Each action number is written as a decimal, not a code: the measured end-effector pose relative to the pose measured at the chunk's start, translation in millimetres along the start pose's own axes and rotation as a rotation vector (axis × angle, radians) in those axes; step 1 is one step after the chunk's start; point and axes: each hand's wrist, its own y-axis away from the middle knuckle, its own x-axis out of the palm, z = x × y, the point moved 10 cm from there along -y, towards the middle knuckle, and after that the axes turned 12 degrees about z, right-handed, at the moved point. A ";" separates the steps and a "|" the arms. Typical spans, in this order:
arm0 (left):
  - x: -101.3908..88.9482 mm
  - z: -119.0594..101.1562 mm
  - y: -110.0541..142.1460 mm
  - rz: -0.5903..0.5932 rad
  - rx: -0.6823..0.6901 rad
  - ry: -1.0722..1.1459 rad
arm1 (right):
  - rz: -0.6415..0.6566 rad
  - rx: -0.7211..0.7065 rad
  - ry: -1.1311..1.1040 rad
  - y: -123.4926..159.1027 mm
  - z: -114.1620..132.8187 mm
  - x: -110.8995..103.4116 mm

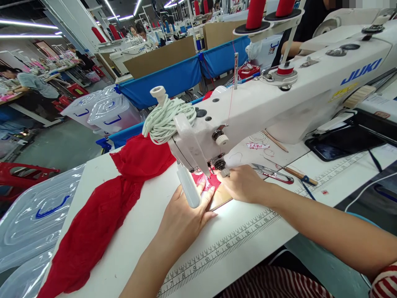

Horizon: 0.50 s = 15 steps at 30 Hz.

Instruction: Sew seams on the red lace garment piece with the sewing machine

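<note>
A white JUKI sewing machine [297, 87] stands on a white table [130, 244]. Red fabric [102, 215] trails from under its needle to the left table edge. My left hand [186, 217] lies flat on the fabric piece [207, 182] by the presser foot, fingers stretched out. My right hand [242, 184] rests to the right of the needle, fingers curled and pressed onto the fabric edge. The machine's lamp [189, 186] hides part of my left fingers.
Thread snips [274, 174] and a wooden-handled tool [297, 174] lie right of my right hand. A ruler strip [223, 248] runs along the table's front. Clear plastic bin lids [34, 215] sit at left. Red thread cones [256, 14] stand above. Other workers sit at back.
</note>
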 end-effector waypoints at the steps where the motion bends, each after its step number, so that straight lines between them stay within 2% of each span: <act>1: 0.4 0.0 -0.2 0.003 -0.001 0.002 | -0.011 0.000 0.000 0.2 -0.2 -0.5; 8: 1.3 -0.3 2.0 -0.029 -0.008 -0.019 | -0.027 0.008 0.009 -0.1 -1.2 -2.3; 15: 3.5 1.4 0.8 0.005 -0.019 0.001 | -0.024 0.009 0.011 0.4 -0.9 -1.9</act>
